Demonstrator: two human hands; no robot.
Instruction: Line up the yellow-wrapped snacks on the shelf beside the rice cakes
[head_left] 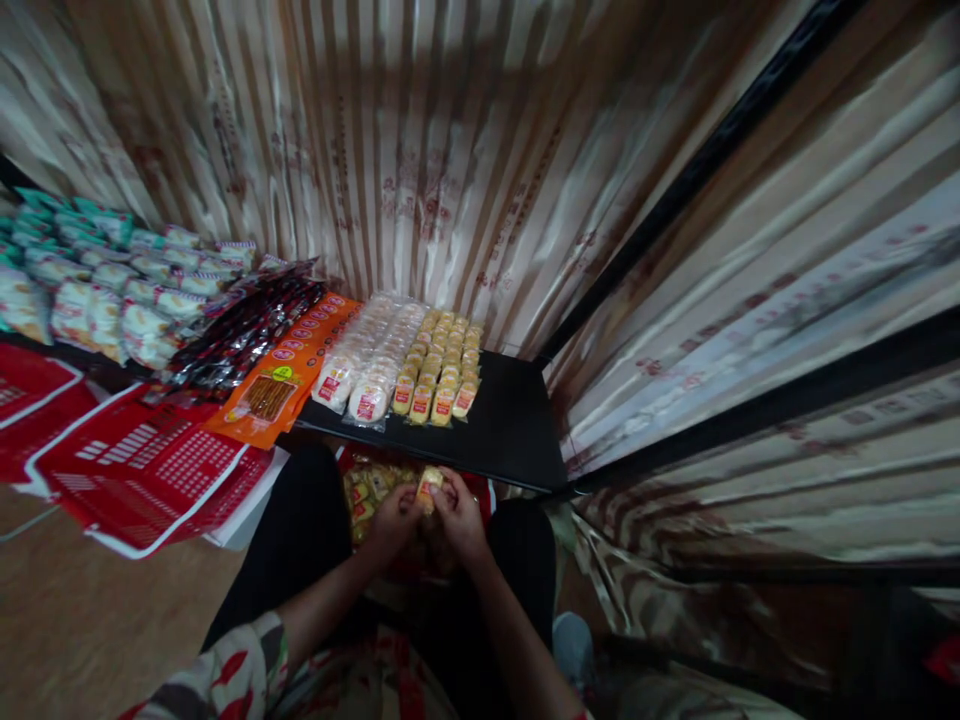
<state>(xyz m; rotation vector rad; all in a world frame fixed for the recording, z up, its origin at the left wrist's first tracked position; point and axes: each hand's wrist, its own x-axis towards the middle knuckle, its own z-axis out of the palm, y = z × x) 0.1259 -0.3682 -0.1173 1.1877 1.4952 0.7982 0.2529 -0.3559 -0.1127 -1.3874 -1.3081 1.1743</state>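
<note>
Between my knees, a small yellow wrapped snack [430,487] with a red label is held up by both hands. My left hand [396,518] pinches its left side, and my right hand [459,512] grips the right side. Just below and to the left, a bag of similar yellow packets [367,487] sits in a red basket, partly hidden by my hands. On the black shelf [510,420] ahead, the same yellow packets [442,365] stand in several neat rows. Beside them lie rows of white round wrapped crackers [370,385].
Farther left on the shelf are an orange snack bag [289,365], dark shiny packets [251,325] and many white-and-green packets [142,280]. Red shopping baskets or bags [142,450] stand below the shelf's left part. A striped curtain [420,150] hangs behind, with black poles [645,235] at the right.
</note>
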